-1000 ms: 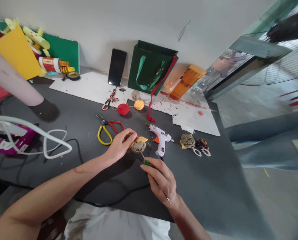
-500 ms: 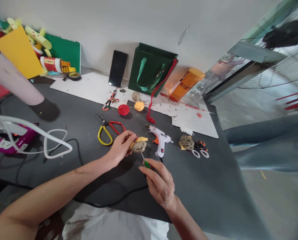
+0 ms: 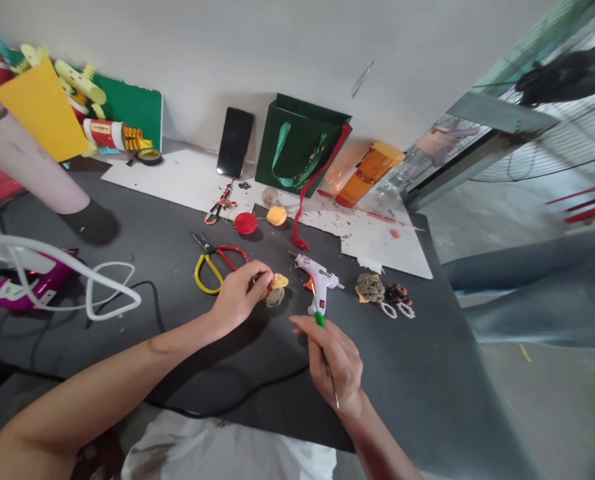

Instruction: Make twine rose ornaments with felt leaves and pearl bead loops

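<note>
Left fingers (image 3: 256,270) pinch the flower (image 3: 276,297); at its four o'clock, right fingers (image 3: 306,325) gripping the green-handled tool (image 3: 320,319) should work gently.

Two hands (image 3: 240,293), one green tool (image 3: 320,319), one pair of scissors (image 3: 208,249) and one glue gun (image 3: 318,280) are in view. There are three flowers (image 3: 370,287), two pearl loops (image 3: 394,316) and three balls (image 3: 246,223). One phone (image 3: 235,142), one bag (image 3: 298,145), one tape roll (image 3: 150,161) and one orange bottle (image 3: 370,175) also show.
</note>
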Available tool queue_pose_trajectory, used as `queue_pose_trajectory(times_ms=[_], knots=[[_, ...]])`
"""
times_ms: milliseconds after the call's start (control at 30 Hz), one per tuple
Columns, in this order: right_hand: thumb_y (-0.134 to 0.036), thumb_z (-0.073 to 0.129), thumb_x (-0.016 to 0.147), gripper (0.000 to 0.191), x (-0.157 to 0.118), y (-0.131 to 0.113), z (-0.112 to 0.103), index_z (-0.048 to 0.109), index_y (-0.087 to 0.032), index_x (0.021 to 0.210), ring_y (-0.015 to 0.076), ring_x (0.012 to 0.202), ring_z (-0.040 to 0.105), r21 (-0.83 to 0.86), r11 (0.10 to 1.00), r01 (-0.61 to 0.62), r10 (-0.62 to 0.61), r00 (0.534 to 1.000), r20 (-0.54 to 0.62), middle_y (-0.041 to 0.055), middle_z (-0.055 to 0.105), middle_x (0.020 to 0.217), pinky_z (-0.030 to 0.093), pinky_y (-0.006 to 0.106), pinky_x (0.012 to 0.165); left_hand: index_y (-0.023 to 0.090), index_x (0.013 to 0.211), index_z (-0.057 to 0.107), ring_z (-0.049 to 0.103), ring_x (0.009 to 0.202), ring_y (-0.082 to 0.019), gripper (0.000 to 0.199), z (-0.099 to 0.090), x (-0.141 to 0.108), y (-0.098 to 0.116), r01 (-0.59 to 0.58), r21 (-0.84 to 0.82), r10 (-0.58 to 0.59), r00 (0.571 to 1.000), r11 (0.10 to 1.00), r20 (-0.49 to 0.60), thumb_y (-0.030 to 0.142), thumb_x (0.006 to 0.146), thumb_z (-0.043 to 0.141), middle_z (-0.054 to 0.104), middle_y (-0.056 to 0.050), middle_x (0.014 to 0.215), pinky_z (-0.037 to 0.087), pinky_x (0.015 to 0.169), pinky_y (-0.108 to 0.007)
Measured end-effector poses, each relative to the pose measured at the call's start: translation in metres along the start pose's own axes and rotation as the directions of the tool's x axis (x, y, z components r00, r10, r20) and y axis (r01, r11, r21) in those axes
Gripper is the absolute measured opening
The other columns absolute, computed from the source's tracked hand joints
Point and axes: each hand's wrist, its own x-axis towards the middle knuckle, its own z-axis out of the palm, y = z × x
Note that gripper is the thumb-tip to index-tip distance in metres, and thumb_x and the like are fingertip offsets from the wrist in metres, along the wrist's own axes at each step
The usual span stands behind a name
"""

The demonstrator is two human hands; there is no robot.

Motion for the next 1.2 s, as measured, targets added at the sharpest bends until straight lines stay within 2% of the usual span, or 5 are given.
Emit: queue_pose_trajectory(times_ms=[200,533,800,900,1200], knots=[[-0.021,0.047,0.094,0.027,0.043,0.003,0.009,0.057,-0.019,0.118,0.0116,0.057,0.065,0.234,0.873,-0.428,0.413,0.904,0.113,0.0075,0.072,0.094,0.054,0.023,0.055,0.022,0.089,0.063,0.058,0.066,-0.010,0.021,-0.007,-0.001,0.002,-0.159,0.415,0.173,0.985,0.896,0.006,0.034,0.092,0.047,0.052,-0.006,0.119,0.046,0.066,-0.027],[-0.038,0.074,0.072,0.029,0.076,0.009,0.019,0.071,-0.018,0.092,0.0181,0.073,0.068,0.608,0.411,-0.679,0.551,0.717,0.428,0.0035,0.073,0.078,0.055,0.029,0.072,0.018,0.076,0.057,0.056,0.067,-0.011,0.021,-0.022,-0.006,0.033,-0.256,0.337,0.233,0.967,0.906,0.107,0.023,0.092,0.044,0.054,-0.002,0.081,0.043,0.063,-0.022],[-0.028,0.061,0.082,0.014,0.067,0.015,0.013,0.068,-0.021,0.073,0.0149,0.058,0.062,0.426,0.681,-0.595,0.478,0.803,0.357,0.0002,0.066,0.063,0.049,0.023,0.057,0.019,0.074,0.066,0.060,0.066,-0.013,0.019,-0.063,0.024,0.062,-0.247,0.413,0.042,0.895,0.877,0.445,0.027,0.085,0.053,0.065,0.000,0.072,0.043,0.061,-0.021],[-0.024,0.057,0.086,0.015,0.063,0.013,0.012,0.066,-0.021,0.074,0.0142,0.061,0.062,0.337,0.804,-0.490,0.400,0.865,0.304,0.0002,0.066,0.067,0.049,0.020,0.059,0.023,0.090,0.070,0.066,0.077,-0.018,0.017,-0.080,0.081,0.059,-0.034,0.507,0.070,0.996,0.861,-0.051,0.034,0.081,0.060,0.071,-0.001,0.083,0.049,0.071,-0.025],[-0.019,0.047,0.092,0.021,0.047,0.014,0.032,0.060,-0.020,0.077,0.0121,0.056,0.062,0.321,0.943,-0.090,0.072,0.995,0.068,0.0011,0.064,0.063,0.048,0.017,0.058,0.003,0.145,0.025,0.033,0.133,-0.043,0.085,-0.093,0.265,0.011,0.274,0.541,0.151,0.775,0.795,-0.614,0.037,0.077,0.063,0.033,-0.030,0.146,0.028,0.106,-0.054]])
